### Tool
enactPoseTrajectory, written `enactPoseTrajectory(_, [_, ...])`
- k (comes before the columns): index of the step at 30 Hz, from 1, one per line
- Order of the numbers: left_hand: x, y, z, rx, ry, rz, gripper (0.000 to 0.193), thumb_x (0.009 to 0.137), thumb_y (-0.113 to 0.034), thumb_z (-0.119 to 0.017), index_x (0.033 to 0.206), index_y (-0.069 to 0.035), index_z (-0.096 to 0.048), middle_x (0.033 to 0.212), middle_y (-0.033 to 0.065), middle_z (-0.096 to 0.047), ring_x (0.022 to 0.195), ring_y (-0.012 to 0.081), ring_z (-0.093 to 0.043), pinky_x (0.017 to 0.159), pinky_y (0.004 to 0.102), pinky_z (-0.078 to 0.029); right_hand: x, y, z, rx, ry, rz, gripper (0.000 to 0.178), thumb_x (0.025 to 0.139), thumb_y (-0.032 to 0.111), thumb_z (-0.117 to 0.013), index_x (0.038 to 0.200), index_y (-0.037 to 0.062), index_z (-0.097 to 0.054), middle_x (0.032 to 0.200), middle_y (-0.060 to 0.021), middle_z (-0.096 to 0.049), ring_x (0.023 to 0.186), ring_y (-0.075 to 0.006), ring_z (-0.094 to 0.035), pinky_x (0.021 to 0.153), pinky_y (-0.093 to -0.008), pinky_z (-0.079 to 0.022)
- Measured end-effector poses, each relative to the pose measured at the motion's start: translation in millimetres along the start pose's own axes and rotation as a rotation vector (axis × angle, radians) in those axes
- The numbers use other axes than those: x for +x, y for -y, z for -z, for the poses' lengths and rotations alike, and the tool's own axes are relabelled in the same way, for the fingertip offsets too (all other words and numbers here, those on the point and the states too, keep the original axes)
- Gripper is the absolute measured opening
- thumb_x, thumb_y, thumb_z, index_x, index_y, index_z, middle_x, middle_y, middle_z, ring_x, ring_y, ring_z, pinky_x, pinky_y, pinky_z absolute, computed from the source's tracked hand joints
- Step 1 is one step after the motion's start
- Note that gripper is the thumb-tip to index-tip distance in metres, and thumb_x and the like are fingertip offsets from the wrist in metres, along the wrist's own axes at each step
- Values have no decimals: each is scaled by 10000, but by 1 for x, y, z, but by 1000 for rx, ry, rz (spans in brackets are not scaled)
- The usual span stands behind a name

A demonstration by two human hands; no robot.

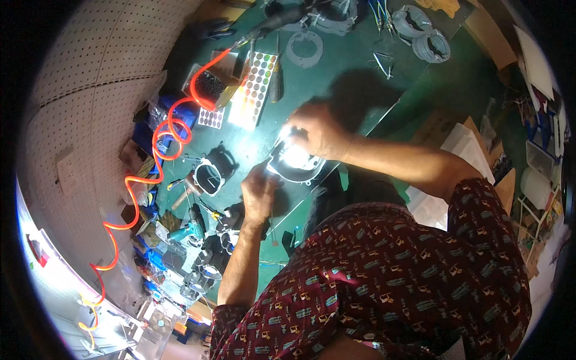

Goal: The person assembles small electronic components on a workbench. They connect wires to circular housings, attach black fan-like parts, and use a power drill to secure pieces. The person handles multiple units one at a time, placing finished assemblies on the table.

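Observation:
A brightly lit lamp unit (295, 157) with a dark housing rests on the green bench top (348, 78). My right hand (318, 129) grips its upper side from the right. My left hand (259, 191) holds its lower left edge with the fingers closed on the rim. The glare hides the detail of the part between the hands. A second lamp unit (210, 175) with a round lens sits to the left of my hands.
An orange coiled air hose (157, 149) runs down the left side. A sheet of coloured dots (255, 89), a screwdriver (275, 84), grey ring parts (431, 45) and a power driver (187, 230) lie around. Cardboard and papers (474, 150) sit to the right.

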State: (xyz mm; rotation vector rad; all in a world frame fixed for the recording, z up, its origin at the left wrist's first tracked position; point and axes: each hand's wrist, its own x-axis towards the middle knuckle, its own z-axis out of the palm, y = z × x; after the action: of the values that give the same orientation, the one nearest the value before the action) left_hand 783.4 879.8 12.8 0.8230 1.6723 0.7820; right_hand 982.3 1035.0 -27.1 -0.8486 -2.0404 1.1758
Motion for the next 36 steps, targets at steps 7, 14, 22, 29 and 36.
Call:
enactPoseTrajectory(7, [6,8,-4,102,-86,-82,167,929,35,-581,1088,74,-613,816,75,-667,663,125,-635,604,265,-535,-1,0,0,-15,34,-18,194,824,259,-751,965,141,-689,1007,-21,-670,1048,-243,-621,928,-467,-396])
enactPoseTrajectory(14, [12,16,-8,465,-198,-144,120,927,19,-538,1009,73,-607,760,76,-659,611,109,-620,531,259,-502,-1,0,-3,-39,21,-33,212,819,226,-762,988,116,-696,1020,-41,-675,1061,-252,-619,919,-469,-404])
enactPoseTrajectory(22, [9,9,-9,381,-132,-104,112,948,12,-552,1012,91,-599,818,82,-688,654,111,-648,563,252,-531,-1,5,1,-48,23,-27,229,813,243,-772,981,116,-683,999,-58,-682,1048,-266,-631,897,-466,-429])
enactPoseTrajectory(29, [8,-3,-12,510,-164,-168,91,892,35,-558,953,76,-610,732,91,-670,633,116,-636,552,268,-508,3,12,2,-90,-139,82,113,783,117,-747,884,78,-714,857,-98,-697,820,-308,-674,762,-422,-521])
enactPoseTrajectory(36, [7,-19,-6,210,-36,39,118,918,12,-560,992,75,-627,780,91,-693,699,134,-660,656,273,-538,4,12,3,-67,-123,90,99,796,120,-740,873,69,-705,860,-108,-696,825,-313,-674,766,-430,-517])
